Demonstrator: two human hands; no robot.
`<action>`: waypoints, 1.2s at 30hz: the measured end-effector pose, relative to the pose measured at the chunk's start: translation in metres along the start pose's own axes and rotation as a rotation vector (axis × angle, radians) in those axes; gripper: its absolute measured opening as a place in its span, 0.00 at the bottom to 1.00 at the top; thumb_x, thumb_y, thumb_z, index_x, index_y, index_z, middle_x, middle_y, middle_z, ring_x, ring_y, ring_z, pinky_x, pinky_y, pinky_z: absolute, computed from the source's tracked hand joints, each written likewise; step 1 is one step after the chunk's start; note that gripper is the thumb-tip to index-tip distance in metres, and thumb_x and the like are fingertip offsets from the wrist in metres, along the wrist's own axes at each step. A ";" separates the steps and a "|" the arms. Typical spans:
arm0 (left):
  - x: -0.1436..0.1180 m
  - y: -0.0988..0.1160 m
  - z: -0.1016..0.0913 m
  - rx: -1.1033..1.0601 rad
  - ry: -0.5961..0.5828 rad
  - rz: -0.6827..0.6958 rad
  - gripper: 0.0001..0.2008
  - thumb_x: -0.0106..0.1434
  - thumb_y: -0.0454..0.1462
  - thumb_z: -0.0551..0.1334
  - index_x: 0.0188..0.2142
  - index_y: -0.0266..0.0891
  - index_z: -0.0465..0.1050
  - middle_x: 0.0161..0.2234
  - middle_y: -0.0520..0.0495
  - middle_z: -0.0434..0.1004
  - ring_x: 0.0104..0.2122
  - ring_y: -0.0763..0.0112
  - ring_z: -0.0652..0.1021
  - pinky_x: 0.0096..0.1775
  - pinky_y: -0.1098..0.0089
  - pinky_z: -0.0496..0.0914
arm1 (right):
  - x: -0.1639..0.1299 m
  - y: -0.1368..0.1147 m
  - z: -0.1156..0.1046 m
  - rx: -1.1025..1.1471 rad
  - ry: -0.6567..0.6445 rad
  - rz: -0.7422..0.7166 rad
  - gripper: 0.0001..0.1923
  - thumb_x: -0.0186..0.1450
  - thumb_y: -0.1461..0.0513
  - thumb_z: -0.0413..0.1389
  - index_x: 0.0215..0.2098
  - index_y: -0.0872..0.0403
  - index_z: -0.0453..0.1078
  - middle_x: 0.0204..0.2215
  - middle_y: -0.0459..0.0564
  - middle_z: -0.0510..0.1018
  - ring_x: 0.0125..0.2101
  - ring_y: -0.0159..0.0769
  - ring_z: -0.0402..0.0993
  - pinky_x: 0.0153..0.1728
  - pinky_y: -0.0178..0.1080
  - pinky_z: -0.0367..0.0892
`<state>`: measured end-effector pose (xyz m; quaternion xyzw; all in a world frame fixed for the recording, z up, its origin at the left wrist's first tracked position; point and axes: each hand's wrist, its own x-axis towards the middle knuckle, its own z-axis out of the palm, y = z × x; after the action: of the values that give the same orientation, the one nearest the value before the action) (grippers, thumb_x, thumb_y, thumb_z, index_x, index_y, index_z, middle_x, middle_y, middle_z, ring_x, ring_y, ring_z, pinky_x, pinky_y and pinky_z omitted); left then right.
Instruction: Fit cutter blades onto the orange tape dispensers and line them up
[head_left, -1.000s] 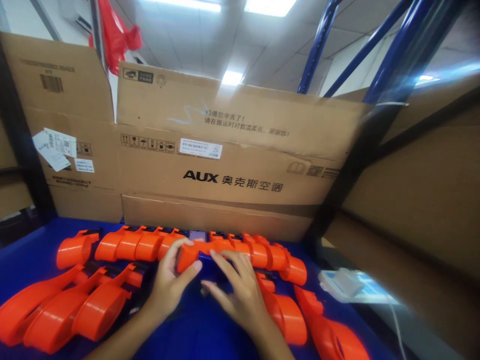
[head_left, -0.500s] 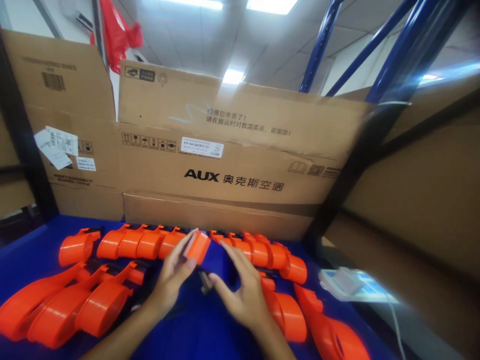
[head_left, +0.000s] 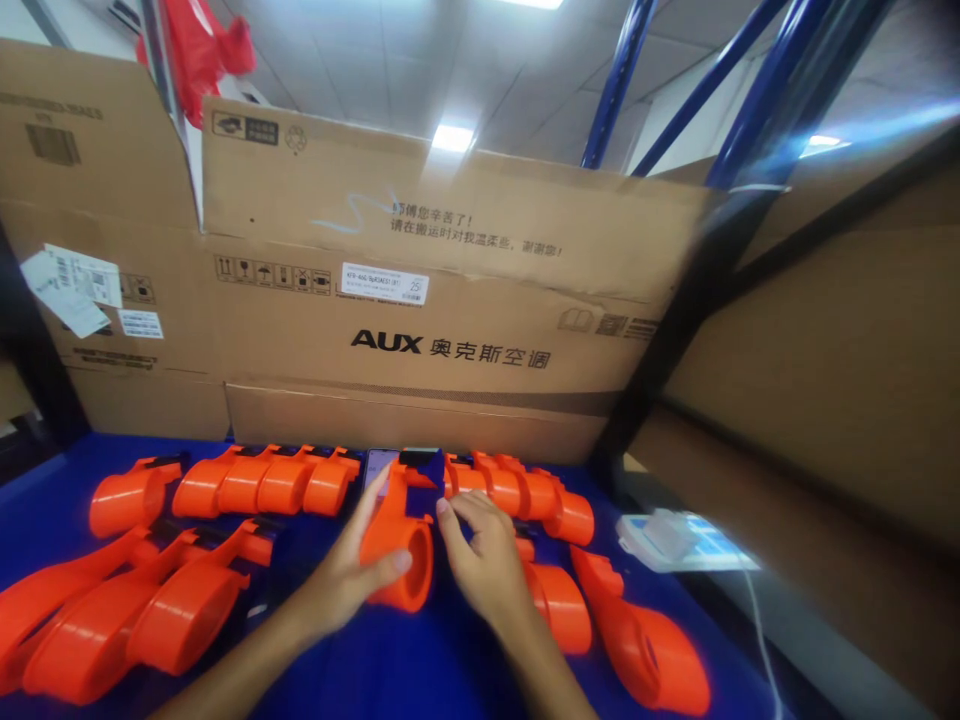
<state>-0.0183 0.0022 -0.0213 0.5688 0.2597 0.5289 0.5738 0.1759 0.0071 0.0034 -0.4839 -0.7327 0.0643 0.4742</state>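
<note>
While gripped: orange dispenser [head_left: 397,555] upright, mid blue worktop [head_left: 390,670].
Left hand [head_left: 345,580]: fingers wrapped round its round body.
Right hand [head_left: 484,565]: fingers [head_left: 450,512] pinching its upper part.
Around: more orange dispensers [head_left: 255,485]; cardboard box [head_left: 420,330] behind.

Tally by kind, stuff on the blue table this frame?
Orange tape dispensers: 15, roughly, since the back rows overlap
(that includes the held dispenser, gripped by the left hand, with the right hand at its top)
Phone: 1
White charger: 1
Total: 17
</note>
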 end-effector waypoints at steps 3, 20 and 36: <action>0.000 0.001 -0.001 0.094 -0.149 -0.031 0.53 0.51 0.38 0.75 0.70 0.53 0.48 0.65 0.39 0.65 0.58 0.44 0.73 0.58 0.47 0.65 | 0.003 0.003 -0.009 -0.111 0.164 -0.008 0.21 0.70 0.55 0.53 0.20 0.51 0.62 0.19 0.44 0.68 0.24 0.35 0.64 0.27 0.37 0.58; -0.014 -0.012 0.016 0.729 -0.129 0.127 0.43 0.47 0.47 0.75 0.63 0.53 0.67 0.51 0.40 0.80 0.47 0.44 0.79 0.47 0.57 0.70 | 0.000 -0.006 -0.016 0.026 0.362 -0.044 0.17 0.71 0.60 0.52 0.24 0.52 0.68 0.21 0.46 0.68 0.25 0.36 0.64 0.30 0.38 0.62; -0.004 -0.006 0.012 0.952 -0.059 0.173 0.16 0.59 0.52 0.66 0.42 0.50 0.80 0.35 0.46 0.83 0.37 0.52 0.77 0.44 0.57 0.63 | -0.069 0.029 -0.128 -0.582 0.601 0.088 0.22 0.66 0.48 0.53 0.46 0.55 0.74 0.38 0.60 0.79 0.34 0.49 0.74 0.39 0.49 0.68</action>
<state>-0.0065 -0.0046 -0.0250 0.8024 0.4080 0.3810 0.2109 0.2976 -0.0771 0.0133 -0.6257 -0.5280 -0.2690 0.5072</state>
